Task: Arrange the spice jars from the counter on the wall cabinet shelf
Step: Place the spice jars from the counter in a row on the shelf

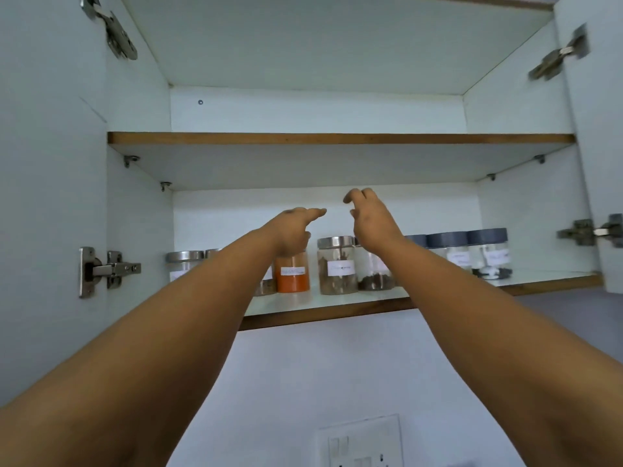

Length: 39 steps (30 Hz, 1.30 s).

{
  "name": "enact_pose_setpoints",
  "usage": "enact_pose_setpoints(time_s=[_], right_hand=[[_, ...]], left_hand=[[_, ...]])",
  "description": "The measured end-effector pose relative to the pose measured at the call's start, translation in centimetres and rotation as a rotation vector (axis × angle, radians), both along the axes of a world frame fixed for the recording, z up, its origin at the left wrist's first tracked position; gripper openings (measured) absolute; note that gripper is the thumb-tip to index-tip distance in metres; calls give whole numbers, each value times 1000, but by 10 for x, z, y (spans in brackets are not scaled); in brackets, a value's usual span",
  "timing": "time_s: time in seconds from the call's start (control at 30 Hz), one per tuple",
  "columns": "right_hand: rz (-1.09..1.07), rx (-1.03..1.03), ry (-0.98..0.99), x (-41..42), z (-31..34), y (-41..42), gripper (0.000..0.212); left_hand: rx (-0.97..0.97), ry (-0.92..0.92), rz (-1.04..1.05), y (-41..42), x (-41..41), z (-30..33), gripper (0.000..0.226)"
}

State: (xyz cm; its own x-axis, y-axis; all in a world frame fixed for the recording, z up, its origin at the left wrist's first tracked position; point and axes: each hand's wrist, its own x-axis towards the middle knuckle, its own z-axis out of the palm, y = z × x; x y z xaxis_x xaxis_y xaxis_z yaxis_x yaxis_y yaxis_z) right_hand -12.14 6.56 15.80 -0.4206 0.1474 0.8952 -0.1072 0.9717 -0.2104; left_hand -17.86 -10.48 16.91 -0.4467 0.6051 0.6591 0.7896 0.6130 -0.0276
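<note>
A row of labelled spice jars stands on the lower cabinet shelf (337, 306). A steel-lidded jar (183, 266) is at the left, then an orange-powder jar (292, 276), a brown-spice jar (337, 266) and a dark-spice jar (374, 276). Grey-lidded jars (485, 252) stand at the right. My left hand (293, 227) is raised over the orange jar's top, fingers pointing right, holding nothing. My right hand (371, 217) hovers above the dark-spice jar with loosely curled, spread fingers, empty. My forearms hide parts of several jars.
The upper shelf (337, 138) holds nothing that I can see. Both cabinet doors stand open, with metal hinges at the left (108, 269) and right (586, 232). A white switch plate (360, 443) is on the wall below.
</note>
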Motion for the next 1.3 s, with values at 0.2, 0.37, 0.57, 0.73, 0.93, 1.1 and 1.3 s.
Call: enact_pose_setpoints(time_s=[0.2, 0.37, 0.57, 0.73, 0.93, 1.1, 1.3], right_hand=[[22, 67, -111, 10, -5, 65, 32], [-1, 110, -160, 7, -8, 95, 38], [-17, 289, -214, -2, -5, 94, 43], [13, 231, -384, -14, -2, 98, 46], [-44, 233, -451, -20, 11, 96, 36], [-207, 316, -505, -30, 21, 84, 38], [-353, 352, -643, -72, 32, 73, 17]], left_hand=[[-31, 21, 47, 43, 30, 10, 58], [-34, -6, 167, 68, 31, 7, 58], [-102, -41, 267, 84, 28, -12, 57], [-118, -29, 287, 82, 21, -15, 50], [-72, -82, 277, 87, 11, -8, 39], [-31, -183, 268, 90, -12, -2, 42], [-49, -177, 291, 94, -41, -4, 47]])
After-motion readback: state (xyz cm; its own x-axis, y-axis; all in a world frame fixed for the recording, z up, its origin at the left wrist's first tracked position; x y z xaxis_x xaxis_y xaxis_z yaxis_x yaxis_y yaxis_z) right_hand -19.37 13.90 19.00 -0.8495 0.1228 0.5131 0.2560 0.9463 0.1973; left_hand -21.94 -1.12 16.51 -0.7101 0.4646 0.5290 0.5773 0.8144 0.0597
